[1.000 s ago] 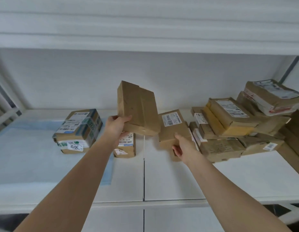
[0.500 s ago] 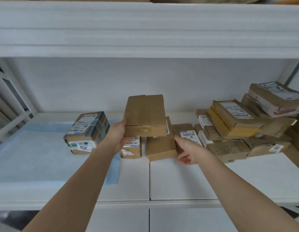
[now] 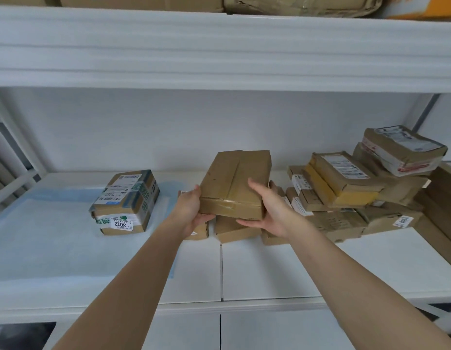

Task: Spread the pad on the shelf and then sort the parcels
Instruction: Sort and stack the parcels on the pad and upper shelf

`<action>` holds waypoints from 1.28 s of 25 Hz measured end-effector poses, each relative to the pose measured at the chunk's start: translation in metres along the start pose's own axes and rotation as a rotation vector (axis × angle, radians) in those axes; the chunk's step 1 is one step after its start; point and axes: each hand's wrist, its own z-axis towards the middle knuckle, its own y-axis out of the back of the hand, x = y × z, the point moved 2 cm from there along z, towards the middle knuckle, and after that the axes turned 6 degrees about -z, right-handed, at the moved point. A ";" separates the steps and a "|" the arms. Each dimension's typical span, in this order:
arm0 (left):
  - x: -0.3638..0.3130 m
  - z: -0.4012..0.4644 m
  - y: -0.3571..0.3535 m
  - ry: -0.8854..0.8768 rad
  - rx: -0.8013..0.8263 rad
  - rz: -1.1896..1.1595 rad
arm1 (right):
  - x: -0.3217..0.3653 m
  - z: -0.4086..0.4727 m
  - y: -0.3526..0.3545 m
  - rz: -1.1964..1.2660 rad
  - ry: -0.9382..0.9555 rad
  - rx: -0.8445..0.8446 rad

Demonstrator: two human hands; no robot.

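Evidently the sorting step is in hand: a plain cardboard parcel (image 3: 235, 184) is gripped above the shelf (image 3: 270, 269) middle by left hand (image 3: 191, 210) and right hand (image 3: 271, 210), and a careful set-down on the blue pad (image 3: 42, 236) at the shelf's left end is probably called for next.

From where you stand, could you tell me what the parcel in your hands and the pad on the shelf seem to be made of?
The parcel looks like plain brown corrugated cardboard, matte, with glossy clear tape wrinkled along its front edge. The pad appears to be a thin, soft, pale blue sheet, perhaps non-woven fabric or paper; it lies flat with faint folds.
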 end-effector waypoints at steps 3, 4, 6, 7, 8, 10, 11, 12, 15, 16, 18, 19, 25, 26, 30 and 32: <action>0.006 0.001 0.005 0.045 -0.004 0.070 | -0.002 -0.001 0.003 -0.037 0.037 -0.037; 0.007 0.001 0.008 0.044 -0.011 0.120 | -0.002 -0.001 0.004 -0.061 0.049 -0.060; 0.006 0.005 0.014 -0.030 -0.081 0.193 | 0.000 -0.001 0.007 -0.086 0.056 -0.121; 0.005 0.006 0.019 -0.106 -0.145 0.217 | 0.002 0.000 0.009 -0.097 0.059 -0.159; 0.003 0.009 0.025 -0.194 -0.229 0.266 | 0.003 0.000 0.012 -0.116 0.064 -0.197; 0.000 0.010 0.038 -0.326 -0.400 0.470 | 0.006 0.001 0.019 -0.160 0.073 -0.255; 0.000 0.012 0.043 -0.340 -0.451 0.587 | 0.007 0.000 0.021 -0.178 0.072 -0.272; 0.004 0.014 0.047 -0.319 -0.480 0.698 | 0.007 0.000 0.023 -0.194 0.066 -0.286; 0.017 0.018 0.047 -0.174 -0.437 0.850 | 0.005 0.000 0.026 -0.236 0.050 -0.321; 0.023 0.021 0.046 -0.149 -0.409 0.843 | 0.005 0.000 0.026 -0.237 0.047 -0.336; 0.033 0.030 0.043 -0.140 -0.377 0.832 | 0.005 -0.001 0.028 -0.251 0.050 -0.363; 0.037 0.034 0.042 -0.135 -0.365 0.844 | 0.006 -0.002 0.030 -0.284 0.070 -0.378; 0.050 0.044 0.034 -0.127 -0.391 0.919 | 0.011 -0.008 0.047 -0.453 0.156 -0.434; 0.050 0.043 0.034 -0.139 -0.399 0.899 | 0.012 -0.010 0.049 -0.449 0.147 -0.418; 0.040 0.036 0.035 -0.168 -0.435 0.692 | 0.011 -0.013 0.048 -0.440 0.130 -0.344; 0.030 0.032 0.039 -0.100 -0.391 0.333 | 0.009 -0.012 0.044 -0.437 0.135 -0.318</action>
